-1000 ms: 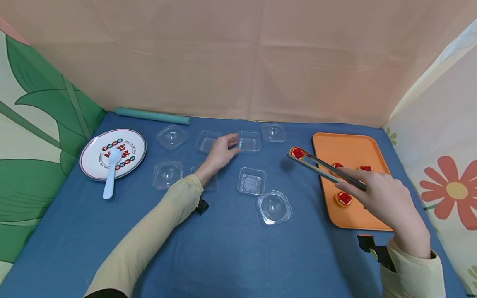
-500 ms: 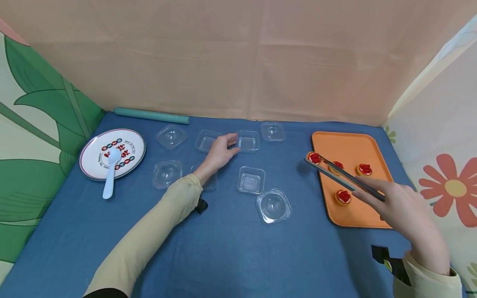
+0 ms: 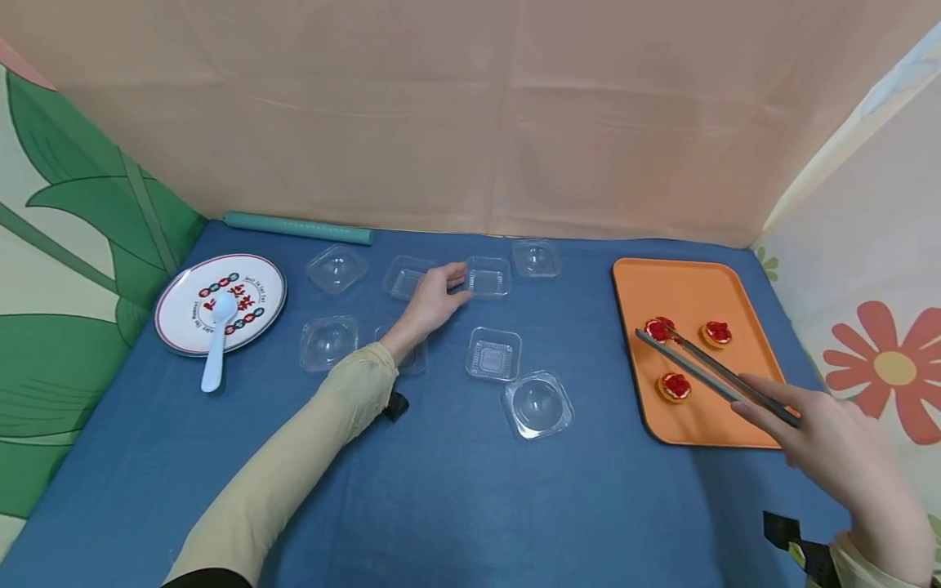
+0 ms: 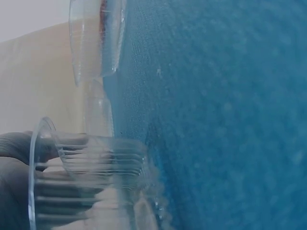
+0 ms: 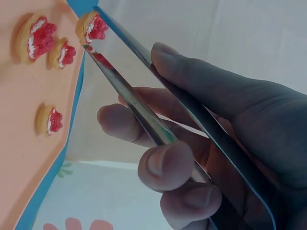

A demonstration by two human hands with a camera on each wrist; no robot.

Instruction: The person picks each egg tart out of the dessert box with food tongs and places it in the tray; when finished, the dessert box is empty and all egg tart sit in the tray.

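My right hand (image 3: 845, 457) grips metal tongs (image 3: 716, 367) over the orange tray (image 3: 691, 286). Between the tong tips sits a small tart (image 5: 91, 28) with red topping and white cream. In the head view it overlaps a tart on the tray, so the two are hard to tell apart. The right wrist view shows several tarts, the others on the tray, including one lower tart (image 5: 50, 120). My left hand (image 3: 434, 302), fingers fairly straight, is at the left edge of a clear plastic container (image 3: 488, 278). The left wrist view shows its fingers through ribbed clear plastic (image 4: 96, 177); contact is unclear.
Several more clear containers and domed lids lie around, including a square container (image 3: 494, 354) and a lid (image 3: 539, 406). A plate (image 3: 184, 318) bearing a light blue spoon (image 3: 217, 343) stands at left. A teal roll (image 3: 297, 229) lies along the back edge.
My right hand, the tongs and the held tart have moved right and nearer to me, from beside the tray's left edge to over the tray. My left hand has stayed put.
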